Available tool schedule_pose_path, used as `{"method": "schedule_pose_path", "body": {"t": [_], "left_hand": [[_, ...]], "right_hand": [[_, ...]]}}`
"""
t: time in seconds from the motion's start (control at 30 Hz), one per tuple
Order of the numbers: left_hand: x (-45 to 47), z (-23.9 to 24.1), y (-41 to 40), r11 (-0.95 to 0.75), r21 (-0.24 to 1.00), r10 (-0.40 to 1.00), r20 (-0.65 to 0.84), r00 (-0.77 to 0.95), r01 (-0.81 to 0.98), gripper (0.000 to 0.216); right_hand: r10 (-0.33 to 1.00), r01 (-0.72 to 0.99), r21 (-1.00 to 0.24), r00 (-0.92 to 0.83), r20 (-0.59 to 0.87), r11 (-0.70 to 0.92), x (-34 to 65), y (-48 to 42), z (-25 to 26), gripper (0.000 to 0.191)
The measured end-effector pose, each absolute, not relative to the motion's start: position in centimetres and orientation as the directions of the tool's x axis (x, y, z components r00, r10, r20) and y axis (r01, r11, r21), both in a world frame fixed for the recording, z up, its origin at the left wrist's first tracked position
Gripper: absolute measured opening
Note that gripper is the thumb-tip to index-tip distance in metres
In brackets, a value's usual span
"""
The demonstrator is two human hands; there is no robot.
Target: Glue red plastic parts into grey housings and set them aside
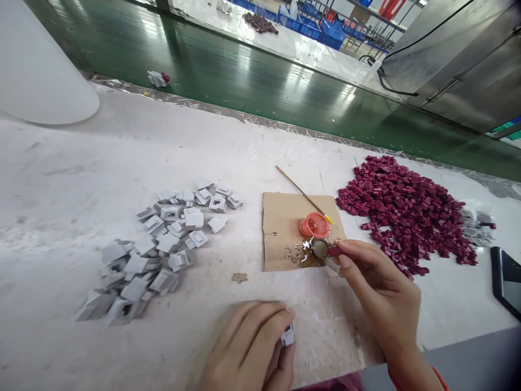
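Observation:
Near the table's front edge, my left hand [256,347] is closed around a small grey plastic part [287,335], mostly covered by the fingers. My right hand [378,288] pinches a small maroon plastic piece [335,251] between thumb and fingertips. That piece is at the right rim of a bottle cap [320,248], which lies on a cardboard square [280,212]. Behind the cap stands a small red cup [314,224]. A thin stick with a yellow end [303,193] lies across the cardboard's back edge. Shiny wet spots surround the cap.
Loose grey parts [163,239] are heaped on the left, and a large maroon pile [402,206] on the right. Beyond the table runs a green conveyor belt [244,70] carrying a grey and maroon part [158,79]. A dark-edged device [507,282] sits far right.

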State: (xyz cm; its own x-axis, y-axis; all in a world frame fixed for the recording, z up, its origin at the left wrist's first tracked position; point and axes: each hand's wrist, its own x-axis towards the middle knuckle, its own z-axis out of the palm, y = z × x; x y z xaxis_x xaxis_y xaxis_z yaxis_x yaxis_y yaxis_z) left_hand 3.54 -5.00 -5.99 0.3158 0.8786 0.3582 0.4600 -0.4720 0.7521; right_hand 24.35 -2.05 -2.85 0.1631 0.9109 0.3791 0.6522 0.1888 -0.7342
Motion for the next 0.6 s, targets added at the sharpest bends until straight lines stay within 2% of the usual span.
{"method": "schedule_pose_path", "body": {"t": [0.17,0.3,0.47,0.6], "left_hand": [[2.9,-6.0,-4.9,-0.519,0.732,0.844,0.356,0.402,0.442,0.028],[3.1,-5.9,-5.3,-0.407,0.786,0.904,0.274,0.328,0.465,0.023],[3.7,-5.8,-5.7,-0.264,0.857,0.954,0.164,0.253,0.443,0.021],[3.9,-5.9,-5.8,-0.232,0.882,0.962,0.146,0.231,0.411,0.025]], "right_hand": [[0.902,0.641,-0.742,0.179,0.393,0.196,24.6,-2.2,-3.2,0.024],[0.899,0.599,-0.764,0.16,0.409,0.241,24.2,-3.5,-3.1,0.031],[0.936,0.497,-0.817,0.025,0.35,0.292,22.2,-6.3,-2.6,0.033],[0.939,0.448,-0.826,-0.121,0.323,0.342,21.2,-7.6,-3.0,0.026]]}}
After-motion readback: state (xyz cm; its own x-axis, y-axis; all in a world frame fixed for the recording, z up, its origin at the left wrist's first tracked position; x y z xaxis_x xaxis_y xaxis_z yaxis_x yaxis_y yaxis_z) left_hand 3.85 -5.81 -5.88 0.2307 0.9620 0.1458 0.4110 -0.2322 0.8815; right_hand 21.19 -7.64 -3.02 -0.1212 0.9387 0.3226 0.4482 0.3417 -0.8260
